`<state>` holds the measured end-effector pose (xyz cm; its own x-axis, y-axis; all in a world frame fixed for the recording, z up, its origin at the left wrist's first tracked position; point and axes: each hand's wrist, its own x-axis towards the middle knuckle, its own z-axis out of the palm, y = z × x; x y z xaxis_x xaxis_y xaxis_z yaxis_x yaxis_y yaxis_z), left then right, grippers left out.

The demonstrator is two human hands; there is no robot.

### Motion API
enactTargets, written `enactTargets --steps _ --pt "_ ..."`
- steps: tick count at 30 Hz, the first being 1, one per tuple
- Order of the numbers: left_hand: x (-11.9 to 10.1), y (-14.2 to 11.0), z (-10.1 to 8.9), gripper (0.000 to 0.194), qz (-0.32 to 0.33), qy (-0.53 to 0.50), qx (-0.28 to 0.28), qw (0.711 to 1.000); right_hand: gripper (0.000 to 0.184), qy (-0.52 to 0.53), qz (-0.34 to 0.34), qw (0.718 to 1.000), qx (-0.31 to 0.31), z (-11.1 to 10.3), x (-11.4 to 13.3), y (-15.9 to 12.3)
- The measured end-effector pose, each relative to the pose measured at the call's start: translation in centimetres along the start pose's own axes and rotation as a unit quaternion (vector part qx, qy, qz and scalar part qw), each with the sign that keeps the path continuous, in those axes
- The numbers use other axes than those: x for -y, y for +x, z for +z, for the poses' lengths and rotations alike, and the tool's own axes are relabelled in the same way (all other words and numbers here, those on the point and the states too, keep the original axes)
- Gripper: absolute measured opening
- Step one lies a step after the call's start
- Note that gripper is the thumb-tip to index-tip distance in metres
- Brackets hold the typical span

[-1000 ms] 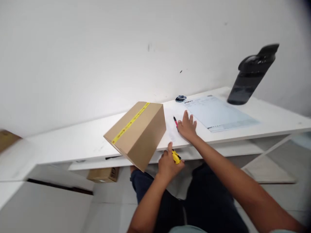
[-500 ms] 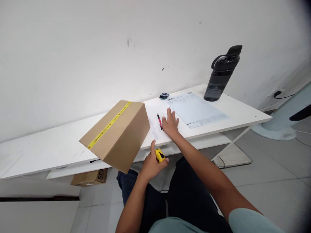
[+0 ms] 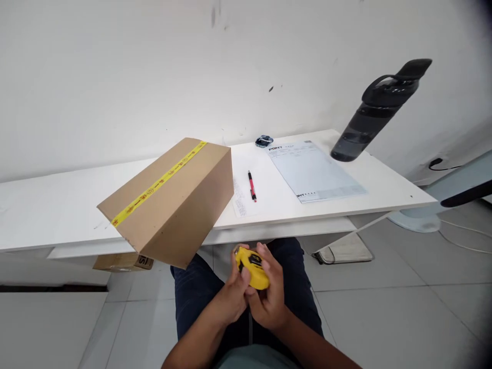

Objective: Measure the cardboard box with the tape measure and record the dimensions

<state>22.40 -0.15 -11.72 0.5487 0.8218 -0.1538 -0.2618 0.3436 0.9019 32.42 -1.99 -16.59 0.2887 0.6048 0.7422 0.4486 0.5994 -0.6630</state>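
A yellow and black tape measure (image 3: 255, 271) is held between both hands above my lap. My left hand (image 3: 232, 300) is closed on its left side, and my right hand (image 3: 272, 292) wraps round its right side. No blade shows out of the case. Beyond my hands, a red and black pen (image 3: 251, 185) lies on a white sheet of paper (image 3: 263, 197) on the white table (image 3: 388, 187). To the left rests a closed cardboard box (image 3: 172, 197) with yellow tape along its top, its near corner jutting past the table's front edge.
A printed form pad (image 3: 317, 171) lies right of the pen. Behind it, a dark water bottle (image 3: 374, 115) stands near the wall. A small dark glossy object (image 3: 264, 141) sits by the wall. Another carton (image 3: 123, 262) is below the table.
My right hand has left the paper beside the pen and come down onto the tape measure. My left hand has brought the tape measure lower, over my lap. The camera view has shifted.
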Motion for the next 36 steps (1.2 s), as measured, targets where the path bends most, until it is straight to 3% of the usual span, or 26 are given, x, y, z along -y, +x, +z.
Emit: enactTargets --steps 3,6,8,11,13,15,17,19,21,27,31,36 --pt "-1.5 -1.3 0.0 0.094 0.011 0.131 0.09 0.987 0.061 0.096 0.099 0.985 -0.106 0.4 0.5 -0.1" --pt "-4.9 -3.6 -0.1 0.083 0.026 0.387 0.063 0.92 0.036 0.179 0.235 0.952 -0.077 -0.1 0.5 -0.4" --pt "-8.3 -5.3 -0.3 0.07 0.054 0.541 0.051 0.837 0.034 0.202 0.324 0.924 -0.025 -0.3 0.3 -1.2" --pt "-14.1 -7.3 -1.0 0.065 0.179 0.715 0.047 0.674 0.039 0.197 0.421 0.885 -0.001 0.2 -0.1 -3.1" --pt "-17.6 -7.7 -2.0 0.072 0.238 0.789 -0.032 0.566 0.038 0.176 0.456 0.873 0.0 0.9 -0.3 -4.3" --pt "-20.3 -7.4 -3.5 0.077 0.232 0.83 -0.133 0.49 0.04 0.16 0.457 0.875 0.014 1.4 -0.5 -4.8" --pt "-21.9 -6.8 -5.2 0.075 0.189 0.84 -0.184 0.475 0.046 0.164 0.448 0.878 0.03 1.6 -0.7 -4.7" --pt "-22.3 -6.2 -6.9 0.067 0.172 0.829 -0.189 0.497 0.052 0.193 0.447 0.872 0.049 1.7 -0.8 -4.4" --pt "-21.7 -6.3 -8.0 0.063 0.196 0.817 -0.193 0.507 0.053 0.214 0.454 0.862 0.067 1.9 -0.8 -4.3" --pt "-16.9 -8.6 -8.6 0.076 0.324 0.804 -0.23 0.443 0.053 0.194 0.497 0.844 0.057 3.1 -1.1 -5.5" --pt "-14.1 -9.5 -9.0 0.085 0.39 0.787 -0.24 0.413 0.052 0.196 0.5 0.836 0.112 3.1 -1.7 -5.7" --pt "-12.0 -8.8 -9.5 0.079 0.454 0.748 -0.308 0.373 0.05 0.187 0.494 0.834 0.163 2.6 -2.5 -5.4"
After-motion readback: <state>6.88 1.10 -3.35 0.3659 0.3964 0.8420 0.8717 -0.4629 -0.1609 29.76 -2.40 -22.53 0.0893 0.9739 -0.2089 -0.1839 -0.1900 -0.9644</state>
